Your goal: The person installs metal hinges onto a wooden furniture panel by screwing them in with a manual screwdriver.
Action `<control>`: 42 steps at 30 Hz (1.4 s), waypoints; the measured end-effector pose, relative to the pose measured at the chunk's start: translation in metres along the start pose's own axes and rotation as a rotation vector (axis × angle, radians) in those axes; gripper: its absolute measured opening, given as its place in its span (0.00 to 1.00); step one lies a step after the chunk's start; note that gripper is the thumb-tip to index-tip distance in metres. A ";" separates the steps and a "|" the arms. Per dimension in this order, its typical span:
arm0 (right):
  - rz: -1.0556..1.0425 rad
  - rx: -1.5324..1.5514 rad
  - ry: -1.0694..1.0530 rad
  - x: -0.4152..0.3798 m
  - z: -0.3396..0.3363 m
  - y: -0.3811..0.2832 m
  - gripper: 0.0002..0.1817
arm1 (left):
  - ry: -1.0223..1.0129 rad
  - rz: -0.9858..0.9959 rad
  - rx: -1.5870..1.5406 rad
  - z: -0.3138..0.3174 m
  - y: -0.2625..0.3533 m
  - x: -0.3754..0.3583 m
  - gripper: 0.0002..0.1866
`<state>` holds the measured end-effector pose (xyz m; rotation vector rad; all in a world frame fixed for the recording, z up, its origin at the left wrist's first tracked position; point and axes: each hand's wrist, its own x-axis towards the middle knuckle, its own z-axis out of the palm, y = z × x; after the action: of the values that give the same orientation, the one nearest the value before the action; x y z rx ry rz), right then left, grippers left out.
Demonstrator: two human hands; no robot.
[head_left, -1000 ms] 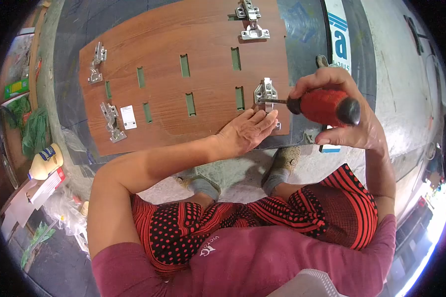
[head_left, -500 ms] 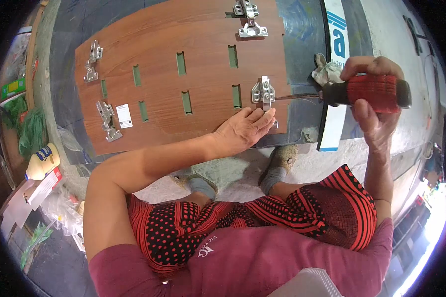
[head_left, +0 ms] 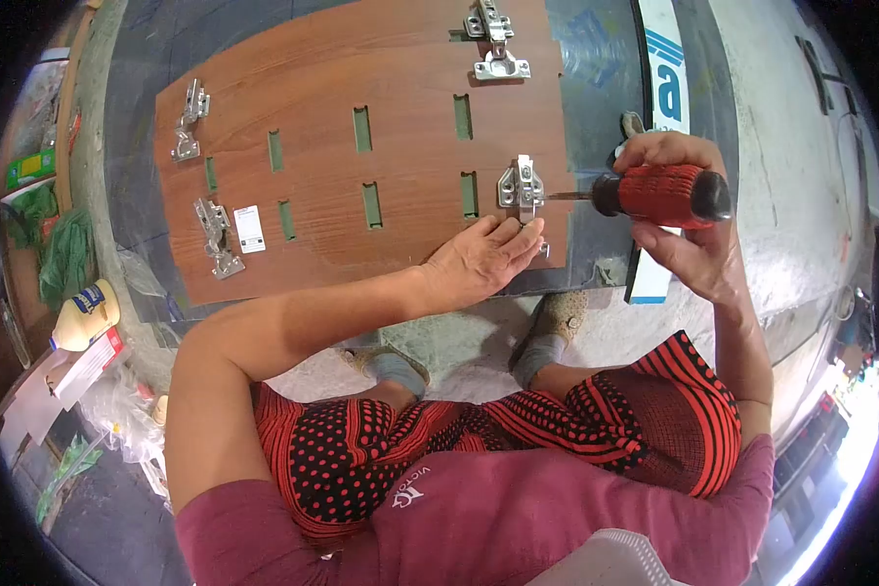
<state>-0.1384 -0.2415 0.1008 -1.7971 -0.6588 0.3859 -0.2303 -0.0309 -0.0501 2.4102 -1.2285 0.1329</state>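
The red screwdriver [head_left: 659,193] has come back closer to the metal hinge [head_left: 525,186], so its tip looks ready to work there; I can't tell if they touch. The right hand [head_left: 701,259] is wrapped around its handle. The left hand [head_left: 483,259] lies at the hinge's bottom end, maybe gripping, I can't tell. The hinge sits on the brown board [head_left: 322,186], right of the frame's middle.
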 end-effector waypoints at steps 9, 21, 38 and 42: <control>0.079 -0.240 -0.190 0.000 -0.020 -0.008 0.29 | 0.012 0.015 0.027 0.001 0.000 -0.001 0.23; -0.112 -0.132 -0.331 0.007 -0.013 -0.006 0.32 | -0.010 0.014 0.056 -0.001 0.001 0.000 0.21; 0.138 -0.167 -0.195 0.009 -0.013 -0.023 0.28 | 0.015 0.011 -0.024 -0.006 0.001 0.007 0.20; 0.052 -0.032 -0.338 0.011 -0.018 -0.014 0.23 | 0.000 -0.005 -0.001 0.001 0.002 0.007 0.19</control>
<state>-0.1229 -0.2449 0.1208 -1.7979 -0.8568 0.7280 -0.2279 -0.0373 -0.0488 2.4124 -1.2227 0.1308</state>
